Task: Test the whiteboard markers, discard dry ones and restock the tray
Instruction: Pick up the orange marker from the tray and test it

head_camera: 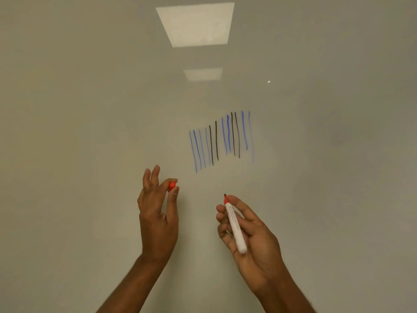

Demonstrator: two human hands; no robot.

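A whiteboard [90, 109] fills the whole view. My right hand [250, 240] grips an uncapped white marker [234, 227] with a red collar and dark tip pointing up at the board, a little short of it. My left hand [158, 213] pinches the marker's red cap [172, 185] between thumb and forefinger, other fingers spread. Above the hands, several vertical test strokes [222, 141] in blue and black mark the board; some blue ones look faint. The marker tip is below and slightly left of the strokes' right end.
Two ceiling light panels reflect in the board, a large reflection [196, 24] at the top and a smaller reflection [203, 74] beneath it. No tray, bin or other markers are in view.
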